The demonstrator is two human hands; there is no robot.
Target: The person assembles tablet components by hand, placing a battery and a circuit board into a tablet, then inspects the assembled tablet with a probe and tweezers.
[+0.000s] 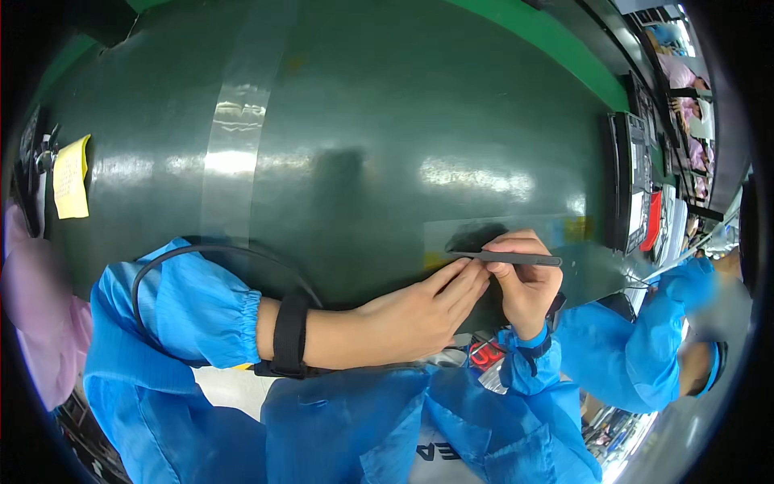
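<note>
Sleeves of blue work clothing frame the view, and from the left the left hand (419, 310) reaches across with a black wrist strap (290, 335) and its coiled-off cable (201, 252) trailing behind; its fingers are extended, not clenched, the fingertips (476, 278) touching the underside of a slim dark stylus-like tool (506, 258). That tool lies nearly level, its long axis running left to right, just above a dark green conveyor belt (363, 121). Further right, the right hand (528, 282) is closed on the tool's middle, pinching it between thumb and forefinger, so the right hand carries it and the left only steadies its left end. Both hands meet at 1 spot, close in front of the body. Beyond them, to the right, another person's blue sleeve (637, 355) is near, and a black tray (633, 181) sits at the belt's edge.
</note>
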